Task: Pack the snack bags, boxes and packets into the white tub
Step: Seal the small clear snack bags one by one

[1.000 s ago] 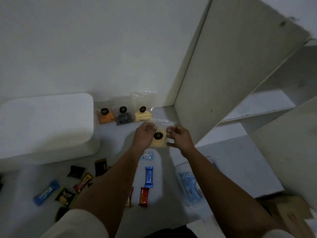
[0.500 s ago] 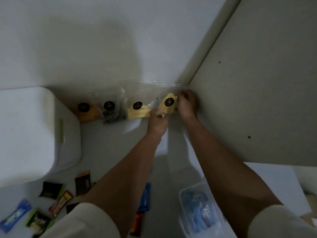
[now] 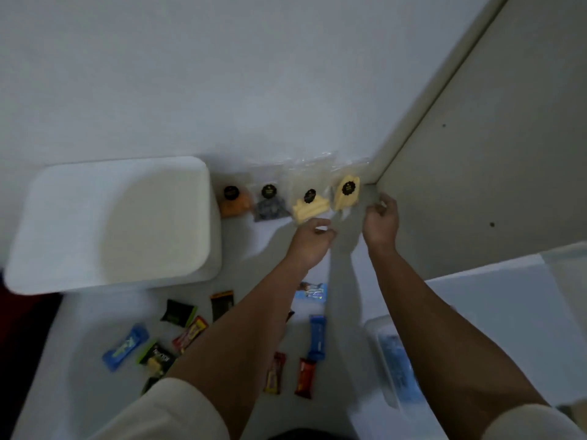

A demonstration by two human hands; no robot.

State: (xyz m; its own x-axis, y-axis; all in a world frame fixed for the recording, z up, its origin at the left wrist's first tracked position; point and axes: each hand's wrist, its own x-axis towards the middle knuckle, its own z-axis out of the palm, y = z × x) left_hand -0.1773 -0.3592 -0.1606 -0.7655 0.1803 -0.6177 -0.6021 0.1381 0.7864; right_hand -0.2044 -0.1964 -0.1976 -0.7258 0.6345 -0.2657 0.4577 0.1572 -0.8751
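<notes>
Hands empty, loosely curled: left hand, right hand. Yellow snack bag against wall looks light, crinkly; pinch its clear top edge.

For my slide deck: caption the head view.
Both hands hover empty before four clear snack bags lined along the wall beside the white tub.

Bare floor lies open between the white tub and the cabinet panel; wall-side snack bags block beyond
</notes>
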